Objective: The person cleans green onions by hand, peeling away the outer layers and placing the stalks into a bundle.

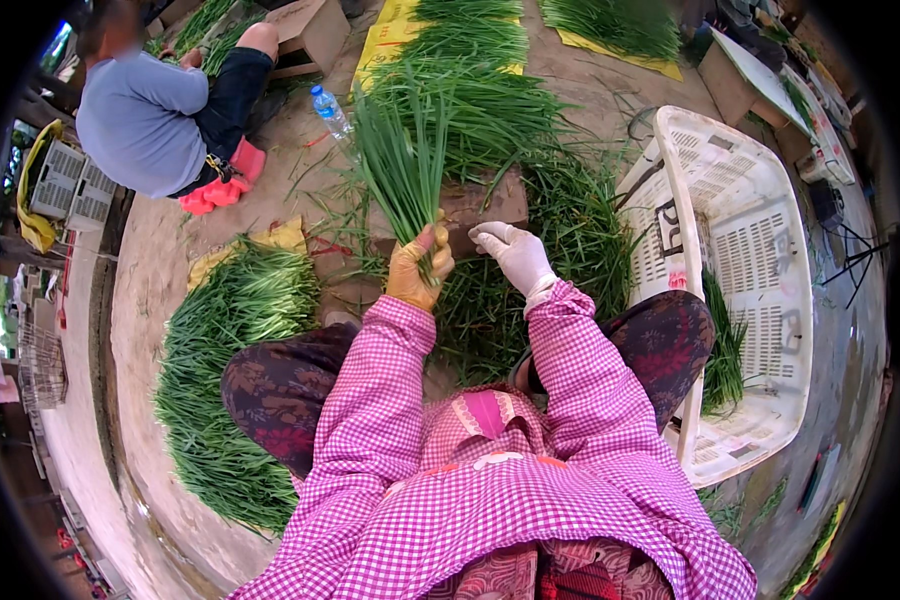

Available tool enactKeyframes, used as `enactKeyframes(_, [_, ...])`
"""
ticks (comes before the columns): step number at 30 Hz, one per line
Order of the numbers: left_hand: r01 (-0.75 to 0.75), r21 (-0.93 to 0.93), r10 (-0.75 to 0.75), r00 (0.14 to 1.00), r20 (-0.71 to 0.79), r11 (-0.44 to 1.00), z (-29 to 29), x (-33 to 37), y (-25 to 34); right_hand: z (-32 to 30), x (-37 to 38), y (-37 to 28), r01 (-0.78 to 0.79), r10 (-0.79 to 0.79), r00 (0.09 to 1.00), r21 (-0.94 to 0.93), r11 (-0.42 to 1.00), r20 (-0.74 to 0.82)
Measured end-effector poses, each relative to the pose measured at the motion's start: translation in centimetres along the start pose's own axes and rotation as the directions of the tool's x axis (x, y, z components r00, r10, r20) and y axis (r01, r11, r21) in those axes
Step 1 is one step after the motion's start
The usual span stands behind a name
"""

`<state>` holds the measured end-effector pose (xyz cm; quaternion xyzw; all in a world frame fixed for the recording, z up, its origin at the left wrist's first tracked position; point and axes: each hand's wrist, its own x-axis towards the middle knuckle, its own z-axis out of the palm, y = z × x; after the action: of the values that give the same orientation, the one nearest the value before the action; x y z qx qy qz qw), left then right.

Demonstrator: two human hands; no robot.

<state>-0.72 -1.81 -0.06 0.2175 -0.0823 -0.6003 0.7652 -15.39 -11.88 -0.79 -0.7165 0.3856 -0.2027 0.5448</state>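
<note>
- From where I stand, the bunch of long green stalks is up in the air over the front of a low block, its leaves fanning upward
- The person's left hand, in a yellow glove, is closed round the bunch near its lower end, a short stub poking out beneath the fist
- The right hand, white-gloved, is near it with bent fingers; I can't tell whether it pinches a strand
- I'd judge the bunch light, springy along the stems and floppy at the tips, easily bruised and perhaps slippery if damp
- Best hold, to my eye: low down where the stalks gather, snug but not crushing, as loose leaves could slide out
- On the lettering side, the water bottle wears a blue label too small for me to read
- The white crate carries a bold dark marking on its near side, and the yellow sheet some faint reddish print
</note>
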Motion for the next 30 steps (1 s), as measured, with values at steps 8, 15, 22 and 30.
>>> enactKeyframes(8, [0.093,0.376,-0.03,0.985,-0.171,0.922,2.1,-0.6,-0.8,-0.8,-0.4,-2.2,0.044,-0.029,0.998,0.297,0.954,-0.057])
enactKeyframes(15, [0.146,0.358,-0.142,0.989,-0.037,0.922,2.1,-0.8,-1.9,-0.5,-1.1,-2.9,-0.104,0.072,0.994,0.455,0.884,0.087])
enactKeyframes(22, [0.218,0.244,-0.207,0.976,-0.07,0.945,2.2,-1.0,-2.0,-0.8,-0.5,-1.6,0.016,-0.016,0.998,-0.008,1.0,-0.056])
enactKeyframes(30, [0.224,0.391,-0.117,0.953,-0.28,0.893,0.9,-0.7,-2.0,-2.5,-1.0,-4.6,0.196,-0.122,0.885,0.121,0.973,-0.45])
